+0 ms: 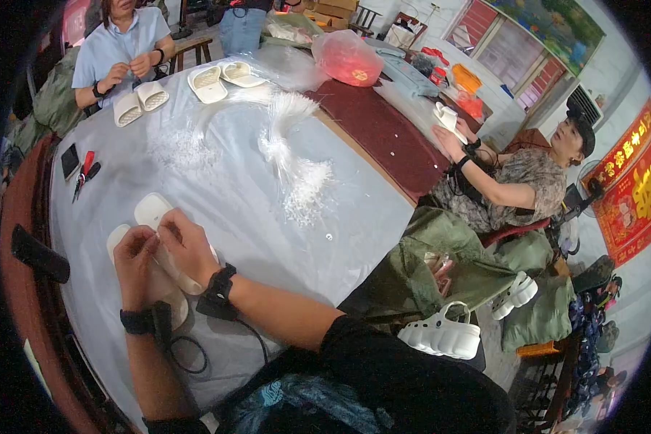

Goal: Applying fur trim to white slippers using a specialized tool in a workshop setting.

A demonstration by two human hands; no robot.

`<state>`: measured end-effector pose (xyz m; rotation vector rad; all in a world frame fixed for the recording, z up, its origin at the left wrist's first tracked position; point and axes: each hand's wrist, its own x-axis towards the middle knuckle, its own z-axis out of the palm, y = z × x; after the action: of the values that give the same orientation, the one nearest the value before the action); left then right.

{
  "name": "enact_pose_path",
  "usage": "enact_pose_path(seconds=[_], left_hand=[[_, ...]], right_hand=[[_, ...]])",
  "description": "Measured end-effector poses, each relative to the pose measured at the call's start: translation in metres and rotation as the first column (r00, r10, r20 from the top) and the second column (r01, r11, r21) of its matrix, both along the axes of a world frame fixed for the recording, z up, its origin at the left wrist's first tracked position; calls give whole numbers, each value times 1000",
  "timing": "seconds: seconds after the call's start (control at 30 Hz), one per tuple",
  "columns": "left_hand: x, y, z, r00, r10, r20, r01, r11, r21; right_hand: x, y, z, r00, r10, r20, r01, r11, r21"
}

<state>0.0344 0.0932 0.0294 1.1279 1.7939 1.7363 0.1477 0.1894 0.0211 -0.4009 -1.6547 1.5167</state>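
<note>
tbh can't tell if my left hand [135, 257] or right hand [190, 244] is pinching anything over these slides [152, 208] near the table's [289, 264] left edge, but they're probably light, squishy foam, so grab the sides

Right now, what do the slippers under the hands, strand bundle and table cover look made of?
Slippers: probably moulded foam or rubber, matte cream; thick, rounded edges.
Strand bundle: likely plastic, shiny, whitish translucent; fine strands catch light.
Table cover: seemingly plastic film, grey, semi-glossy; creases, sheen.
</note>
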Motion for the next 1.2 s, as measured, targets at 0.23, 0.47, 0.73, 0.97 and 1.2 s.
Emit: enact_pose_path(seconds=[0.23, 0.47, 0.73, 0.97, 1.2], left_hand=[[7, 3, 10, 999, -30, 29, 31, 1000, -4], [-5, -5, -5, 994, 62, -90, -64, 998, -24], [7, 0, 5, 999, 37, 15, -37, 997, 62], [6, -4, 3, 999, 40, 15, -40, 998, 53], [6, 2, 5, 1000, 19, -9, -19, 998, 62]], right_hand=[[3, 6, -1, 1000, -7, 11, 6, 996, 94], [0, -8, 9, 999, -9, 50, 6, 999, 54], [2, 7, -7, 997, 54, 50, -51, 998, -48], [1, -1, -4, 992, 95, -78, -107, 980, -166], [4, 5, -1, 996, 92, 6, -91, 993, -79]])
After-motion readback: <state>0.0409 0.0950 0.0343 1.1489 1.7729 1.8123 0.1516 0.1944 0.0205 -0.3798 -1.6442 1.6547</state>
